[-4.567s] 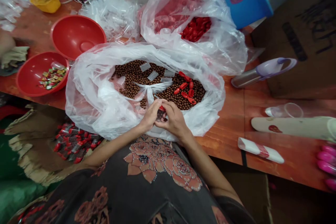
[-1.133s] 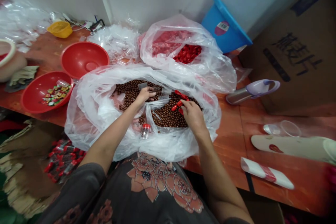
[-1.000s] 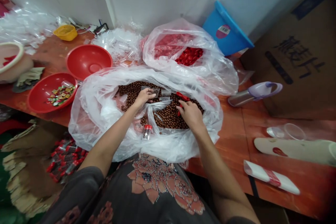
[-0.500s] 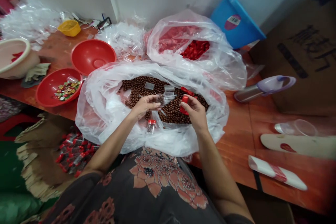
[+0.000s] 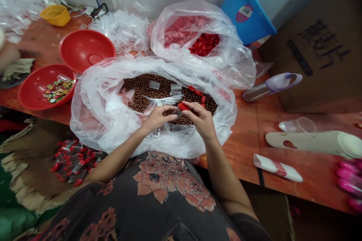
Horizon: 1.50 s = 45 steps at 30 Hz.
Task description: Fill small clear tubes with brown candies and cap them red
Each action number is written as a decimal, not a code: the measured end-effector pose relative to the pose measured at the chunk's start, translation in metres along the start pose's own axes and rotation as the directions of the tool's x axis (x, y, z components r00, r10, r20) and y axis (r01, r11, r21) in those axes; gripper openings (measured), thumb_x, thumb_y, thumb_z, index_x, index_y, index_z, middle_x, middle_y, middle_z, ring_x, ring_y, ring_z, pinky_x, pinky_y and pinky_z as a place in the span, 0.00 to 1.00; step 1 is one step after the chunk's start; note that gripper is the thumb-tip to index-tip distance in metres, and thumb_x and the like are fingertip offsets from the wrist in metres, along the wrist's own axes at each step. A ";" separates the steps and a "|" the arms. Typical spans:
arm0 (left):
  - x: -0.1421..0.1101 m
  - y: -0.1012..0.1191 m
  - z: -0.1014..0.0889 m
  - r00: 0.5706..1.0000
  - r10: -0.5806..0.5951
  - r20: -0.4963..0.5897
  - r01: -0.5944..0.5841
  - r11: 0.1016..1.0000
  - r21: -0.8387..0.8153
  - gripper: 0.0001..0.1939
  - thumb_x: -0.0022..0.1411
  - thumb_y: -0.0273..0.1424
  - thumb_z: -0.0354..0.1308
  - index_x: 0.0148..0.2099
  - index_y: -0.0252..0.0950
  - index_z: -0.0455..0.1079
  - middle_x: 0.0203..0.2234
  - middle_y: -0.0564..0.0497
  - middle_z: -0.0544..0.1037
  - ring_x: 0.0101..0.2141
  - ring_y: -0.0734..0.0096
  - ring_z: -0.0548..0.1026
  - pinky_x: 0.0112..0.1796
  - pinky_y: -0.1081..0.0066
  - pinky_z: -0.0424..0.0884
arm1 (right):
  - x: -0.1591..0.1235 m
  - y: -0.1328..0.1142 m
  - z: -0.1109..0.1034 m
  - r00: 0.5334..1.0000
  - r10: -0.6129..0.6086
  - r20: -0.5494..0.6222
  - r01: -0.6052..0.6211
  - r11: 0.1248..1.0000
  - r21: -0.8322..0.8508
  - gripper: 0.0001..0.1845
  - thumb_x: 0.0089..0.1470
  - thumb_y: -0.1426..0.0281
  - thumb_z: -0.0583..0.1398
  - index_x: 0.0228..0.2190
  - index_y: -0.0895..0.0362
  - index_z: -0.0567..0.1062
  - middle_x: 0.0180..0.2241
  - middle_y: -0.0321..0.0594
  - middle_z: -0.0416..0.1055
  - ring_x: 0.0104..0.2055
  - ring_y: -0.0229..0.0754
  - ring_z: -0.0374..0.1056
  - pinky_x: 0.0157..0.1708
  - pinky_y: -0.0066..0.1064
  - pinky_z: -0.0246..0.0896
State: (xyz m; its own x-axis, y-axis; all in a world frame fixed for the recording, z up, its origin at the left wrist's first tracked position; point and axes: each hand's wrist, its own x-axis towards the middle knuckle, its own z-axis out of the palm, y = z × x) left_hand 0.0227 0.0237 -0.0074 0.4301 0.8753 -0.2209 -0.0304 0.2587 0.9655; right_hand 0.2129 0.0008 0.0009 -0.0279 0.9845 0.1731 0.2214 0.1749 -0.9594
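A big clear plastic bag (image 5: 96,109) lies open before me, full of small brown balls (image 5: 144,90). A few clear little tubes (image 5: 154,84) and loose red caps (image 5: 198,92) lie on the balls. My left hand (image 5: 158,117) is closed round a small clear tube (image 5: 177,113). My right hand (image 5: 199,118) pinches a red cap (image 5: 183,106) right at the tube's end. Both hands meet over the near part of the bag. A second clear bag (image 5: 232,56) behind it holds many red caps (image 5: 204,44).
Two red bowls stand at the left, one bare (image 5: 85,49), one with wrapped sweets (image 5: 42,87). A pile of clear tubes (image 5: 121,32) lies at the back. Filled capped tubes (image 5: 75,158) lie in a low box at my left. A purple-lidded flask (image 5: 271,84) lies on the wooden table (image 5: 246,135).
My hands were apart in the bag, left on a clear tube and right on the red caps. They have drawn together toward me, cap meeting tube. The capped tube on the bag's near edge is now hidden.
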 end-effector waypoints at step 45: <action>-0.013 -0.013 0.014 0.998 -0.032 0.047 0.042 0.973 -0.228 0.17 0.50 0.32 0.68 0.43 0.33 0.74 0.35 0.49 0.79 0.34 0.75 0.76 0.37 0.73 0.71 | -0.032 0.019 0.005 0.894 -0.397 0.205 0.436 0.674 -0.596 0.43 0.56 0.59 0.64 0.65 0.51 0.52 0.55 0.49 0.70 0.57 0.53 0.66 0.53 0.50 0.64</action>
State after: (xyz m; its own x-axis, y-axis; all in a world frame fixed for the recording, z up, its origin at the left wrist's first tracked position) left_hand 0.0305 0.0033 -0.0149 0.4731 0.8463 -0.2450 -0.2174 0.3817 0.8984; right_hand 0.2129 -0.0278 -0.0241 -0.3131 0.8135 0.4901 0.7180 0.5405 -0.4386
